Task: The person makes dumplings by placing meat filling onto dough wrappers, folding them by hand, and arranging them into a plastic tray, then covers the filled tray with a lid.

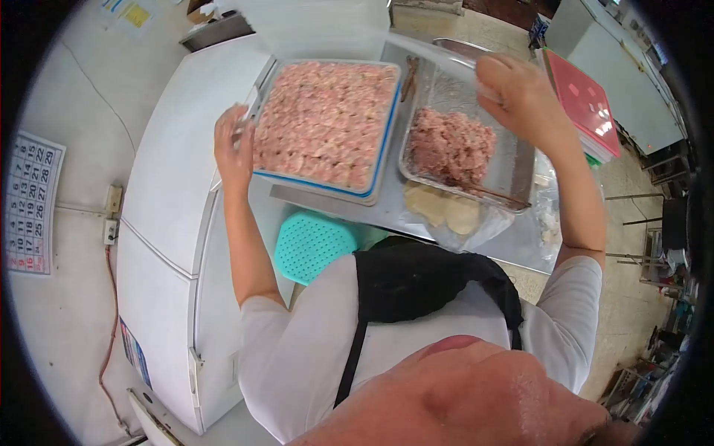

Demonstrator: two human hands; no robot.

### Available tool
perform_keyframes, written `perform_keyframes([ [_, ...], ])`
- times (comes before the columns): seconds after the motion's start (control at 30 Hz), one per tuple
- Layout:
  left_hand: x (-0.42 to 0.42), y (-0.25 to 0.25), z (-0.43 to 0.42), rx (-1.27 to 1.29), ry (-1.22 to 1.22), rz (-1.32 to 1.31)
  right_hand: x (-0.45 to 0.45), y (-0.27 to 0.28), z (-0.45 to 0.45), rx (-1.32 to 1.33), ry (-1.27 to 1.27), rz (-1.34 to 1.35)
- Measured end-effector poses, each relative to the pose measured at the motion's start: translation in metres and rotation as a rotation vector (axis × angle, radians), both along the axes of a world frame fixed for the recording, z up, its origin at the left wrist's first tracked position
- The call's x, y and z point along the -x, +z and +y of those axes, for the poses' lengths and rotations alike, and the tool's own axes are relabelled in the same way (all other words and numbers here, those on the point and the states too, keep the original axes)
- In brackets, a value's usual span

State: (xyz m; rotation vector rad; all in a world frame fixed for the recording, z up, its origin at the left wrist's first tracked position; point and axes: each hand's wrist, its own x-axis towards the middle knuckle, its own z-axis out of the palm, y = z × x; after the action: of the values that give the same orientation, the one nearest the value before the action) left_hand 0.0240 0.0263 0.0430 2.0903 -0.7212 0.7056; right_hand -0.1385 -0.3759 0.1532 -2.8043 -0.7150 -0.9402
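My right hand (520, 93) is closed on a translucent plastic sheet (439, 56), raised above a metal tray (513, 160). A mound of ground meat (452, 147) lies in that tray, along with a thin brown stick. Beside the left edge of a clear, blue-edged container (320, 186) is my left hand (235, 145), its fingers bent. Something clear seems to be at those fingertips, but I cannot make it out. Rows of small pink meat pieces (327, 119) cover the container's top layer. Round pale dough wrappers (442, 208) in a plastic bag lie just below the tray.
A turquoise perforated stool (316, 245) stands below the metal table (297, 197). White cabinets (160, 208) line the left side. A pink-red folder or box (584, 100) lies at the right. A calendar (31, 201) hangs on the left wall.
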Motion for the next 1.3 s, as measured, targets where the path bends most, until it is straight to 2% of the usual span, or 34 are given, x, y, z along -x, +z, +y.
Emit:
perform_keyframes([
  [0.07,-0.041,-0.008,0.014,0.089,-0.084,0.102,-0.026,-0.025,0.039,-0.014,0.138,-0.103],
  [0.2,-0.097,-0.005,0.03,0.23,-0.119,0.501,-0.045,-0.071,0.119,0.121,0.288,0.122],
  [0.27,-0.141,-0.024,0.043,0.176,-0.203,0.607,-0.054,-0.093,0.147,0.041,0.45,0.07],
  [0.43,-0.167,-0.044,0.036,-0.016,-0.304,0.816,-0.049,-0.112,0.169,0.11,0.499,0.034],
  [0.53,-0.183,-0.055,0.035,-0.177,-0.361,0.615,-0.046,-0.115,0.178,0.141,0.59,-0.004],
  [0.57,-0.187,-0.058,0.039,-0.232,-0.381,0.607,-0.047,-0.114,0.182,0.143,0.618,-0.022],
  [0.67,-0.174,-0.044,0.037,-0.144,-0.346,0.698,-0.06,-0.121,0.184,0.116,0.629,-0.015],
  [0.77,-0.174,-0.048,0.044,-0.34,-0.207,0.755,-0.077,-0.121,0.181,0.051,0.647,0.083],
  [0.8,-0.171,-0.051,0.044,-0.338,-0.209,0.631,-0.081,-0.118,0.178,0.027,0.659,0.13],
  [0.9,-0.164,-0.063,0.039,-0.312,-0.222,0.327,-0.085,-0.093,0.16,0.089,0.633,0.265],
  [1.0,-0.162,-0.058,0.035,-0.358,-0.099,0.374,-0.098,-0.077,0.14,0.018,0.546,0.259],
  [1.1,-0.16,-0.057,0.031,-0.459,-0.04,0.386,-0.116,-0.08,0.123,-0.12,0.534,0.368],
  [1.2,-0.173,-0.067,0.033,-0.33,-0.2,0.397,-0.156,-0.097,0.112,-0.181,0.239,0.23],
  [1.27,-0.173,-0.057,0.032,-0.393,-0.247,0.371,-0.193,-0.116,0.098,-0.152,0.0,0.088],
  [1.3,-0.17,-0.053,0.031,-0.423,-0.269,0.359,-0.209,-0.13,0.092,-0.086,-0.122,0.101],
])
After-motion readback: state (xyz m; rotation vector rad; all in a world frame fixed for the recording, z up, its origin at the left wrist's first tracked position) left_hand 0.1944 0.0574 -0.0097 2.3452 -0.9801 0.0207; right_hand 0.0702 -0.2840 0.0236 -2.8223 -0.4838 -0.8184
